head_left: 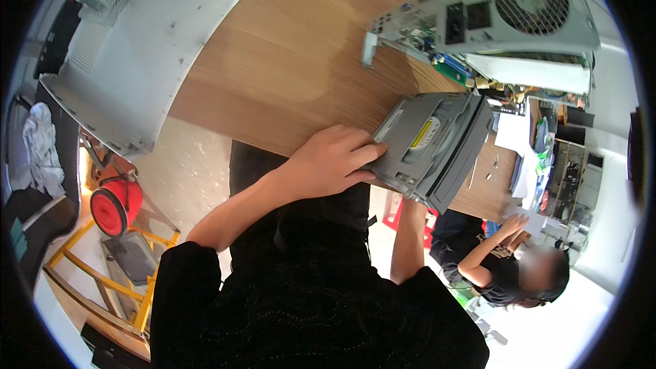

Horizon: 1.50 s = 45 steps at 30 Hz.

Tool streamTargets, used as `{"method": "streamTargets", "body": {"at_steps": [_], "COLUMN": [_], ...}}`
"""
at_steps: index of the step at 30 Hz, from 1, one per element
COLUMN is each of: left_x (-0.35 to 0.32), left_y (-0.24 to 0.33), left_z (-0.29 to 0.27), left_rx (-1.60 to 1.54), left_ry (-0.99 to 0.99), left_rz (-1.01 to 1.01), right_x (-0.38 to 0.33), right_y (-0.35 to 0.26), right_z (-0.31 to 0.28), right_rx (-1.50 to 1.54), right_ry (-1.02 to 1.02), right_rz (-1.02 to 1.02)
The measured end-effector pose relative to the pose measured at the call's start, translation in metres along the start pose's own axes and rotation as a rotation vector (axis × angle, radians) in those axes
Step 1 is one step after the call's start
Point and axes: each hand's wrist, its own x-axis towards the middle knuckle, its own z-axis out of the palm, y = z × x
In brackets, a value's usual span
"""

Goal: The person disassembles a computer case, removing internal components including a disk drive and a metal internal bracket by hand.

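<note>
A grey optical drive (430,140) with a yellow and white label is tilted at the near edge of the wooden table, its dark front facing right. My left hand (335,158) is closed on the drive's left side, fingers bent over the edge. Up from the lower edge comes my right forearm (408,239), ending behind the drive, so that hand and its fingers are hidden. Just beyond the drive stands an opened computer case (471,34) with a round fan grille and bare circuit boards.
A large pale metal case panel (171,27) lies at the left. Beyond the table's near edge are a red round object (116,206) and a yellow frame (102,277). Another person (506,260) works at the right, near papers and small parts on the table (273,61).
</note>
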Motion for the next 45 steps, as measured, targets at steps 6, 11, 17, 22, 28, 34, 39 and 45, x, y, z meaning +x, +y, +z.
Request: {"method": "streamTargets", "body": {"at_steps": [6, 11, 17, 22, 28, 34, 39, 45], "left_x": [0.008, 0.077, 0.186, 0.200, 0.216, 0.242, 0.248, 0.214], "left_y": [0.002, -0.001, 0.010, 0.032, 0.025, 0.024, 0.009, -0.025], "left_z": [-0.024, -0.100, -0.121, -0.103, -0.094, -0.093, -0.101, -0.107], "left_rx": [-0.095, -0.127, -0.222, -0.065, -0.104, -0.189, -0.218, -0.378], "left_ry": [-0.242, 0.125, 0.227, 0.211, 0.338, 0.400, 0.501, 0.483], "left_rz": [0.009, -0.213, 0.145, -0.052, -0.003, 0.011, -0.162, -0.670], "right_x": [-0.099, -0.127, -0.091, -0.077, -0.076, -0.081, -0.099, -0.086], "right_y": [-0.006, 0.005, -0.008, -0.020, -0.007, 0.015, 0.016, 0.010], "right_z": [-0.026, 0.009, 0.031, 0.026, -0.001, -0.057, -0.097, -0.135], "right_rx": [-0.087, -0.094, -0.268, -0.135, -0.095, 0.050, 0.445, 0.636], "right_ry": [-0.055, -0.021, -0.056, 0.018, 0.033, 0.041, 0.417, 0.338], "right_rz": [-0.304, -0.684, -0.560, -0.668, -0.626, -0.438, -0.087, -0.095]}}
